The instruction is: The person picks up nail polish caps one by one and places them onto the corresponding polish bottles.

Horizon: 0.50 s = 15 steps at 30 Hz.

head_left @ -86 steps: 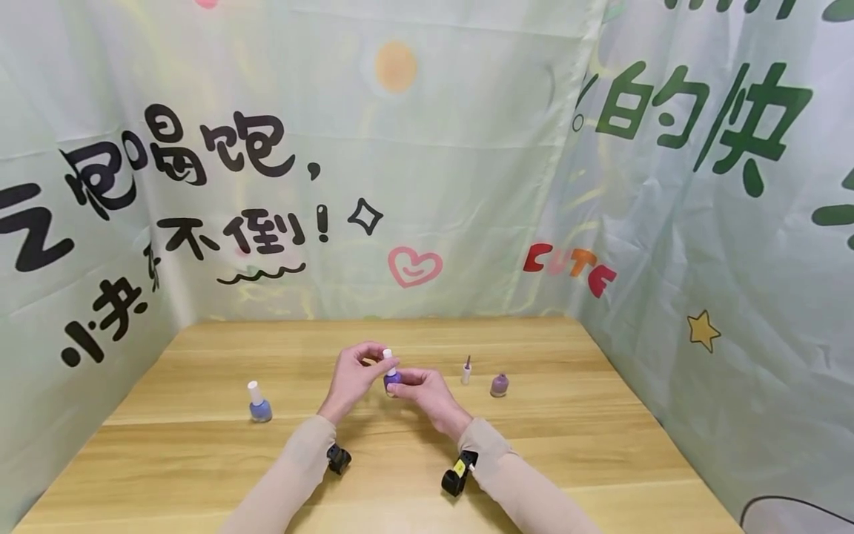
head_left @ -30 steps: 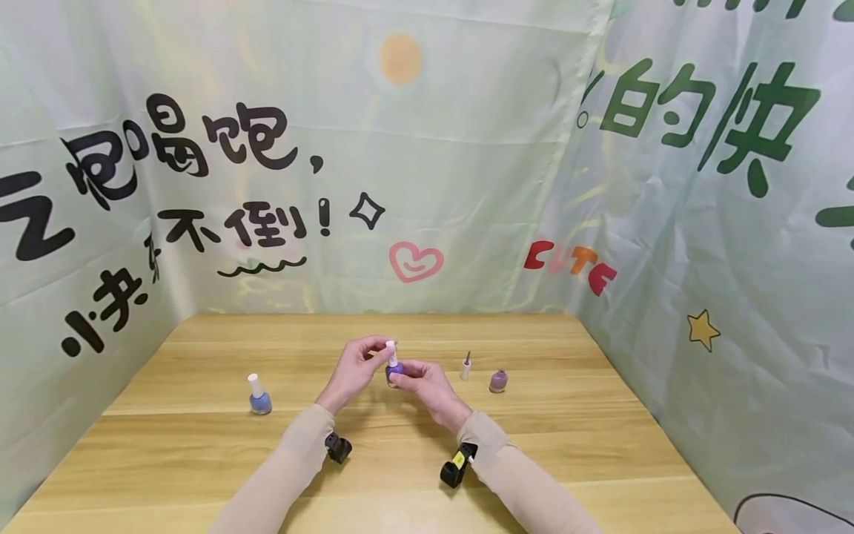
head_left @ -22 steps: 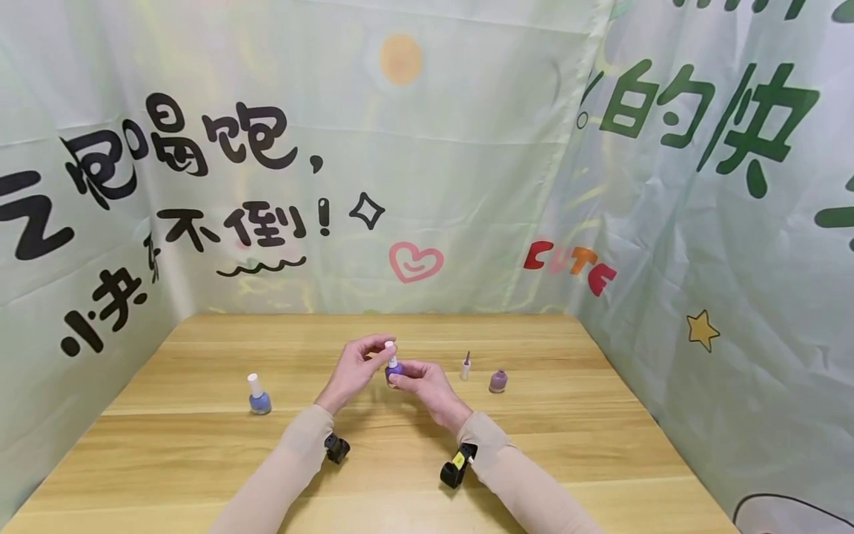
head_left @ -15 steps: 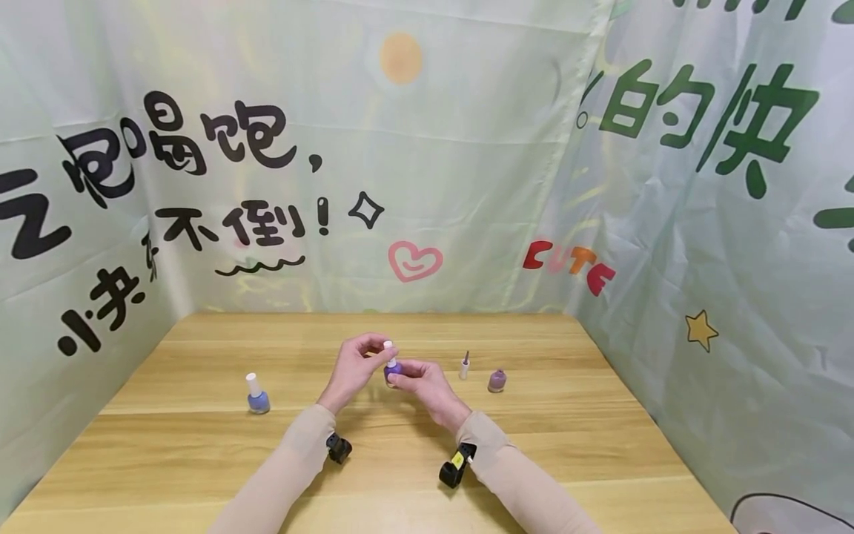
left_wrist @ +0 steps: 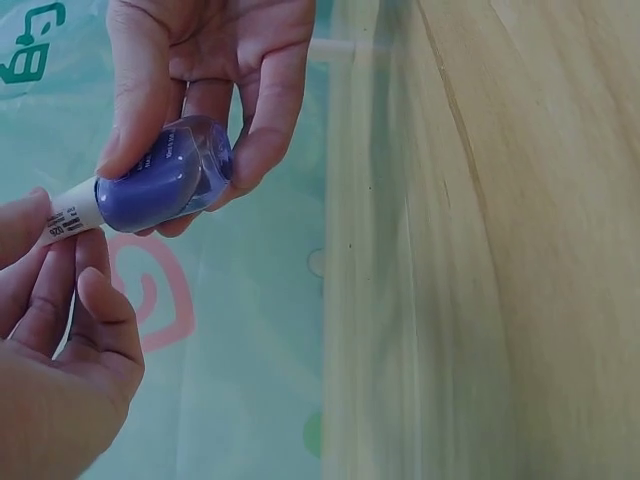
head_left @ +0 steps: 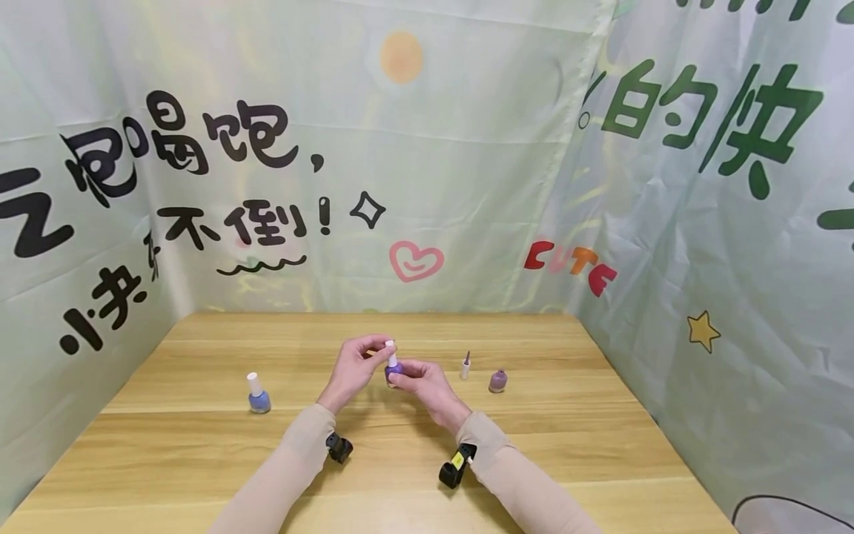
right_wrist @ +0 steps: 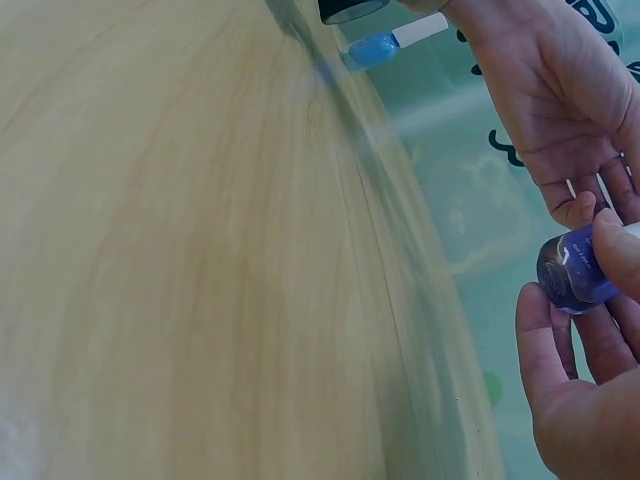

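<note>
Held up over the middle of the table is a purple nail polish bottle [head_left: 394,374] with a white cap [head_left: 391,359]. My left hand [head_left: 351,373] pinches the cap between thumb and fingers. My right hand [head_left: 430,387] grips the glass body from the other side, thumb across its front. In the left wrist view the cap [left_wrist: 75,210] is on the bottle [left_wrist: 160,185], which lies slantwise between both hands. The right wrist view shows the bottle's rounded base [right_wrist: 565,270], with the right thumb covering part of the body.
A capped blue nail polish bottle [head_left: 259,400] stands left on the wooden table [head_left: 200,460]. To the right, a mauve bottle [head_left: 497,382] stands uncapped; near it a white cap [head_left: 465,368] rests with its brush pointing up. Printed cloth [head_left: 467,185] encloses the table's back and sides.
The left fingertips have shifted slightly around the cap, while the right hand keeps its grip on the bottle. The head view has tilted a little; the things on the table stay put.
</note>
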Motion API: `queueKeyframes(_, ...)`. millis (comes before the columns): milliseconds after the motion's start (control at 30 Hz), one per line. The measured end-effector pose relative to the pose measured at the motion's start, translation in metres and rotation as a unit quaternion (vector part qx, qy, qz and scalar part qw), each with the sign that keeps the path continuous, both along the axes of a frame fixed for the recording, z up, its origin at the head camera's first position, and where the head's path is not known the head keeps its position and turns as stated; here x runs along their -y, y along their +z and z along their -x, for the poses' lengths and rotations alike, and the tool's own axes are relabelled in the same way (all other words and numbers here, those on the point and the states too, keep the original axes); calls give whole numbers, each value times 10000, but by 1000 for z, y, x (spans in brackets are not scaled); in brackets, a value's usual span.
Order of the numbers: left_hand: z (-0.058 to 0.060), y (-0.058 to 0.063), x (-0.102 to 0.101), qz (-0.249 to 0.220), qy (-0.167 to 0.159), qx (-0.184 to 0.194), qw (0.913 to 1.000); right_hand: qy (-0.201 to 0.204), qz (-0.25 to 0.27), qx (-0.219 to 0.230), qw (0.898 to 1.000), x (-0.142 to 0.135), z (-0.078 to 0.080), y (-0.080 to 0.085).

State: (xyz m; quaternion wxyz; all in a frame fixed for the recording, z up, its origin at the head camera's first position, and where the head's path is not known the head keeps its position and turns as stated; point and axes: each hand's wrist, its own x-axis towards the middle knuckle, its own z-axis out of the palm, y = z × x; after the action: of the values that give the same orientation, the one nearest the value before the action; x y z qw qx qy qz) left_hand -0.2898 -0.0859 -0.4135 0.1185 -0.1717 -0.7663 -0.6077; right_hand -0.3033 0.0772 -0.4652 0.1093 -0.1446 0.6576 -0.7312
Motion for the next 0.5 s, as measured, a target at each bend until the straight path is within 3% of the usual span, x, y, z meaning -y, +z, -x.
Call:
queueKeyframes(133, 1, -1, 1, 4, -140, 126, 9998, 1, 97, 19, 10000, -1, 0, -2)
queueKeyframes(200, 6, -7, 2, -29, -124, 224, 9997, -18, 125, 33, 9999, -1, 0, -2)
queueKeyframes(367, 20, -23, 1, -176, 198, 281, 9993, -68, 108, 25, 9999, 1, 0, -1)
queueKeyframes(500, 19, -25, -2, -267, 499, 227, 9981, -112, 89, 55, 9999, 2, 0, 0)
